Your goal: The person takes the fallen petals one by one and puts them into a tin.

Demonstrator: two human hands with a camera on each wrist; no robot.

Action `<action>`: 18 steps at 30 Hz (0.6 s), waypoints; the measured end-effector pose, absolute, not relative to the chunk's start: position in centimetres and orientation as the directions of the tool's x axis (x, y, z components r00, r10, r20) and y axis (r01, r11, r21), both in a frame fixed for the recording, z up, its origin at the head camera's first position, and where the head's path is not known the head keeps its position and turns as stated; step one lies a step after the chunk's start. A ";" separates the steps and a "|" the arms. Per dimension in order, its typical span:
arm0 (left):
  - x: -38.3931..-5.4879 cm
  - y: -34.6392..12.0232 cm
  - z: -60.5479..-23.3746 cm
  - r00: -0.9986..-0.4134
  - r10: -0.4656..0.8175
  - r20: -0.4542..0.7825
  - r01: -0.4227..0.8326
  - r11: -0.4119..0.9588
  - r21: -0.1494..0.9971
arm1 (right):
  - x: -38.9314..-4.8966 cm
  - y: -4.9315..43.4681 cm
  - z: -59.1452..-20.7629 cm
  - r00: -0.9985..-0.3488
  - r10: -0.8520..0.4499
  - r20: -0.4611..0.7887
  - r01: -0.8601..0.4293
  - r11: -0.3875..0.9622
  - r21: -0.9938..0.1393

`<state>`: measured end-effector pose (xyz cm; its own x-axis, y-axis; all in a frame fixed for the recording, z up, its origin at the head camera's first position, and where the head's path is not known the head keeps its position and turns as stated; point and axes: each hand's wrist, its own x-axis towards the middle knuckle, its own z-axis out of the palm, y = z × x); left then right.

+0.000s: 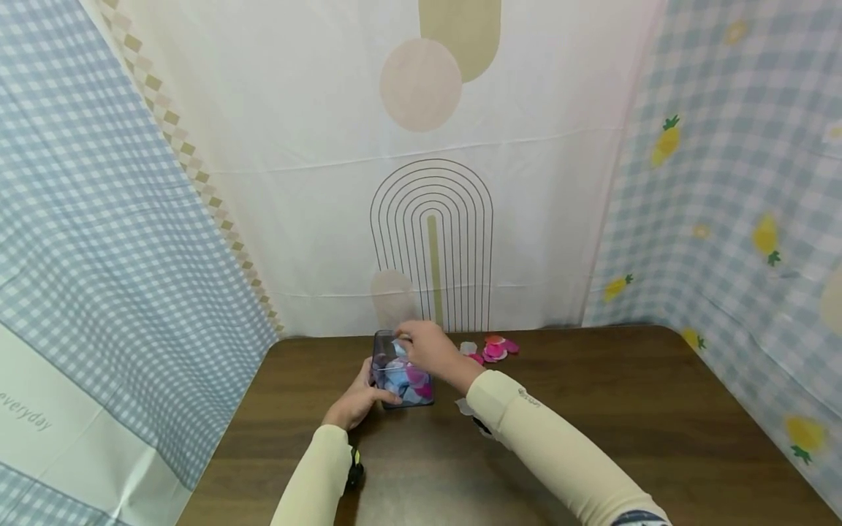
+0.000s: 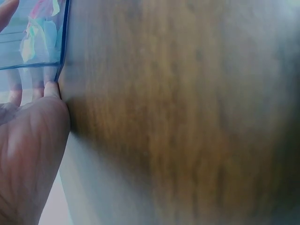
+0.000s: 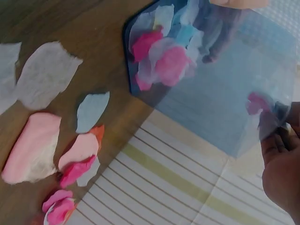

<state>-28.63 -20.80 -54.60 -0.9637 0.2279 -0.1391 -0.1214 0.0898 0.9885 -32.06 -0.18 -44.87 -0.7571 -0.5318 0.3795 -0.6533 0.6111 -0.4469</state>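
Loose pink and white petals [image 1: 495, 351] lie on a brown wooden table [image 1: 631, 409].

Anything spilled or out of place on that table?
Yes: loose petals lie on the table near its far edge, outside the clear box where others are gathered; pale petals lie by the right sleeve. They look stray, though whether spilled or set aside I can't tell.

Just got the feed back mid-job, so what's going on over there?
A person's left hand holds a clear box with coloured petals inside. The right hand is at the box's far end, its fingertips apparently pinching a petal. More loose petals lie on the table, right of the box.
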 end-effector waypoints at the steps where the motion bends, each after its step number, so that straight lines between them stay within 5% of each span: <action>1: -28.6 -20.8 -54.6 -0.964 0.227 -0.140 -0.121 0.093 0.988 | -32.1 -0.4 -44.9 -0.757 -0.549 0.354 -0.653 0.614 -0.443; 8: -28.8 -20.2 -54.3 -0.943 0.297 -0.149 -0.123 0.103 0.987 | -32.1 -1.0 -45.1 -0.821 -0.545 0.170 -0.556 0.699 -0.449; 18: -29.0 -20.8 -54.5 -0.948 0.282 -0.147 -0.127 0.090 0.988 | -32.5 -1.8 -45.2 -0.814 -0.557 0.163 -0.568 0.708 -0.419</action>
<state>-29.00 -20.81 -54.54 -0.9481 0.2819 -0.1472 -0.1266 0.0901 0.9879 -32.46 -1.76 -45.21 -0.8144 -0.5568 0.1632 -0.5682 0.7083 -0.4189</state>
